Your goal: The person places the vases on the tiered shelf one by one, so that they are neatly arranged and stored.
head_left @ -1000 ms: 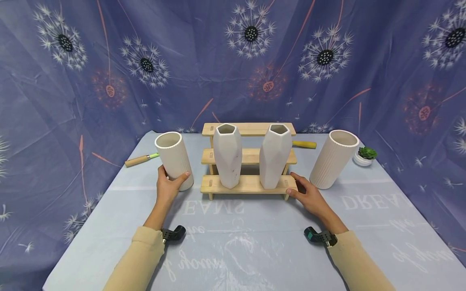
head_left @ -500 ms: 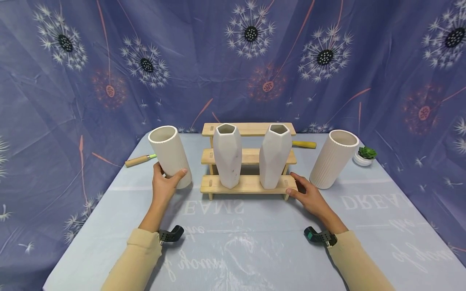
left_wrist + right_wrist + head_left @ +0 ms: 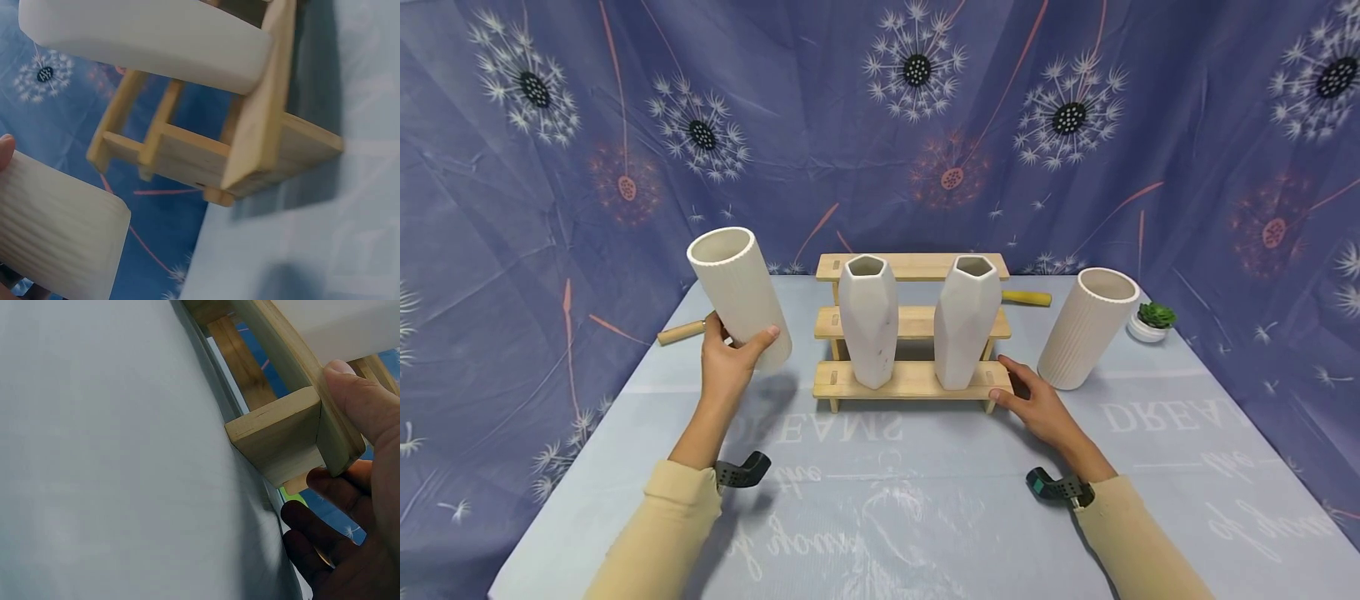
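Nearest the camera, 2 sleeved forearms reach toward the wooden step shelf, which stands on the pale blue tablecloth. The right hand rests at the shelf's front right corner: the right wrist view shows the thumb pressed against the end of the lowest step and the other fingers loosely curled beside its leg, so it steadies the shelf rather than clasping it.

Left of the shelf, the left hand is wrapped around the lower part of a ribbed white cylinder vase, thumb in front and fingers behind. The vase is tilted, mouth leaning away from the shelf, and is raised clear of the cloth (a soft shadow lies under it).

On the shelf's lowest step stand 2 faceted white vases, side by side and upright. The middle and top steps carry nothing visible. Right of the shelf, a second ribbed vase stands upright on the cloth, with a small potted succulent just beyond it.

As I judge it, the work is partly done: 2 vases are shelved, 1 is in hand off the cloth, 1 is untouched.

Behind the shelf lie 2 wooden-handled tools, 1 on each side.
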The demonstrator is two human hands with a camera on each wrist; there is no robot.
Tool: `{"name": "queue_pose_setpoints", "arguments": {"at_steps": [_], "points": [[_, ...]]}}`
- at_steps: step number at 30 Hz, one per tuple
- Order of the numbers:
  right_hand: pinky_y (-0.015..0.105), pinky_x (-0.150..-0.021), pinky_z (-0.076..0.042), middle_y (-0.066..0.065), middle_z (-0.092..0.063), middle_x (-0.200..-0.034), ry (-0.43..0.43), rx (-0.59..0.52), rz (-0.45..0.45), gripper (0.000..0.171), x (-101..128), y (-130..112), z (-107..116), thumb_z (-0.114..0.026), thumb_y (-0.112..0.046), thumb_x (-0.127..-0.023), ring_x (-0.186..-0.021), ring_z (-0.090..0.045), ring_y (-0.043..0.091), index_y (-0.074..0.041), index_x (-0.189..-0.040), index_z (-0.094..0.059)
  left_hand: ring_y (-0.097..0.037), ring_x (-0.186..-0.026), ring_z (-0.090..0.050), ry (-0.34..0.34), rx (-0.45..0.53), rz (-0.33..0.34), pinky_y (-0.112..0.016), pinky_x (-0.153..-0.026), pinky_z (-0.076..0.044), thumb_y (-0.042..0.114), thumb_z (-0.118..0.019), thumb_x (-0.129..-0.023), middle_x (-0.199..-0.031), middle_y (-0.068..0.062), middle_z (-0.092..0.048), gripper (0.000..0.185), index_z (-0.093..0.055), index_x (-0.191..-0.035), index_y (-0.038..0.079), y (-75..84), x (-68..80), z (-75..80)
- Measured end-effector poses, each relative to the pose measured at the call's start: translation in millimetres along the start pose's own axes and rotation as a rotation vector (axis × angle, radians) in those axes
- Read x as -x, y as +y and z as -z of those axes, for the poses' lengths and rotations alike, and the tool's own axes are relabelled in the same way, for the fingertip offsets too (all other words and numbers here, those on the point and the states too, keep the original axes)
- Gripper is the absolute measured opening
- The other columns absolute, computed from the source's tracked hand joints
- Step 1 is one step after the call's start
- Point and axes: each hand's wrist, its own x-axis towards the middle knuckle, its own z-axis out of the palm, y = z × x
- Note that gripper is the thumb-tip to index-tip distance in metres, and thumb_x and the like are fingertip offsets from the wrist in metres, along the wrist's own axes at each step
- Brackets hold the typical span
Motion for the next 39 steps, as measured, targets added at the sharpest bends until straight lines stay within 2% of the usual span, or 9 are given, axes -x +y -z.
{"name": "queue_pose_setpoints", "arguments": {"at_steps": [8, 12, 16, 24, 26, 30, 33, 39], "points": [[0.05, -0.102, -0.04, 0.021, -0.044, -0.141, -0.001, -0.011, 0.009, 0.074, 1.1, -3.0, 0.4, -0.064, -0.035, -0.089, -0.126, -0.047, 0.034, -0.01, -0.149, -0.029, -0.018, -0.114, -0.05, -0.051, 0.012, -0.058, -0.037, -0.093, -0.046, 0.033, -0.077, -0.077, -0.13, -0.006, -0.046, 0.079, -0.032, -0.141, 0.02, 25.6, -9.7, 0.8], [0.05, -0.1, -0.041, 0.021, -0.045, -0.14, -0.006, -0.023, 0.007, 0.075, 1.6, -3.5, 0.4, -0.065, -0.035, -0.089, -0.125, -0.048, 0.035, -0.01, -0.149, -0.028, -0.018, -0.112, -0.051, -0.055, 0.025, -0.102, -0.036, -0.091, -0.047, 0.032, -0.078, -0.077, -0.126, -0.005, -0.047, 0.077, -0.034, -0.139, 0.019, 36.8, -15.3, -1.8], [0.05, -0.1, -0.041, 0.02, -0.045, -0.139, -0.005, -0.013, 0.002, 0.076, 1.0, -2.2, 0.1, -0.064, -0.039, -0.088, -0.125, -0.048, 0.034, -0.01, -0.149, -0.029, -0.017, -0.11, -0.051, -0.056, 0.035, -0.12, -0.034, -0.089, -0.048, 0.031, -0.078, -0.076, -0.123, -0.002, -0.047, 0.077, -0.035, -0.139, 0.02, 45.2, -21.4, -5.1], [0.052, -0.101, -0.04, 0.02, -0.044, -0.14, -0.006, -0.002, -0.003, 0.079, 0.4, -0.4, 0.9, -0.063, -0.045, -0.087, -0.126, -0.047, 0.035, -0.01, -0.149, -0.028, -0.019, -0.115, -0.049, -0.073, 0.038, -0.155, -0.043, -0.094, -0.046, 0.033, -0.079, -0.074, -0.129, -0.008, -0.045, 0.082, -0.033, -0.141, 0.02, 58.6, -36.2, -14.9], [0.053, -0.102, -0.04, 0.021, -0.044, -0.14, -0.008, -0.008, -0.001, 0.078, 1.3, -1.7, 1.1, -0.063, -0.043, -0.088, -0.126, -0.046, 0.036, -0.01, -0.149, -0.028, -0.021, -0.117, -0.048, -0.082, 0.041, -0.168, -0.046, -0.096, -0.045, 0.032, -0.08, -0.074, -0.131, -0.01, -0.045, 0.082, -0.033, -0.141, 0.019, 62.2, -40.0, -19.0], [0.054, -0.102, -0.039, 0.025, -0.043, -0.14, -0.012, -0.011, -0.002, 0.072, 8.7, -23.4, 2.7, -0.063, -0.031, -0.091, -0.126, -0.046, 0.039, -0.004, -0.148, -0.028, -0.022, -0.119, -0.049, -0.103, 0.046, -0.182, -0.048, -0.097, -0.044, 0.032, -0.08, -0.074, -0.133, -0.01, -0.046, 0.081, -0.034, -0.14, 0.019, 68.3, -46.4, -26.9], [0.055, -0.102, -0.038, 0.027, -0.042, -0.14, -0.01, -0.012, -0.007, 0.07, 9.3, -26.3, 2.3, -0.062, -0.025, -0.092, -0.126, -0.045, 0.041, -0.002, -0.148, -0.028, -0.022, -0.118, -0.049, -0.113, 0.052, -0.187, -0.048, -0.097, -0.045, 0.032, -0.08, -0.073, -0.131, -0.01, -0.047, 0.08, -0.035, -0.139, 0.019, 72.3, -48.6, -32.6], [0.053, -0.102, -0.039, 0.022, -0.043, -0.141, -0.005, -0.014, -0.006, 0.074, 1.6, -2.1, 0.0, -0.064, -0.036, -0.089, -0.127, -0.046, 0.037, -0.01, -0.149, -0.029, -0.022, -0.117, -0.05, -0.149, 0.074, -0.21, -0.046, -0.097, -0.045, 0.032, -0.081, -0.073, -0.13, -0.01, -0.047, 0.079, -0.036, -0.137, 0.018, 81.5, -53.5, -45.7]]}}
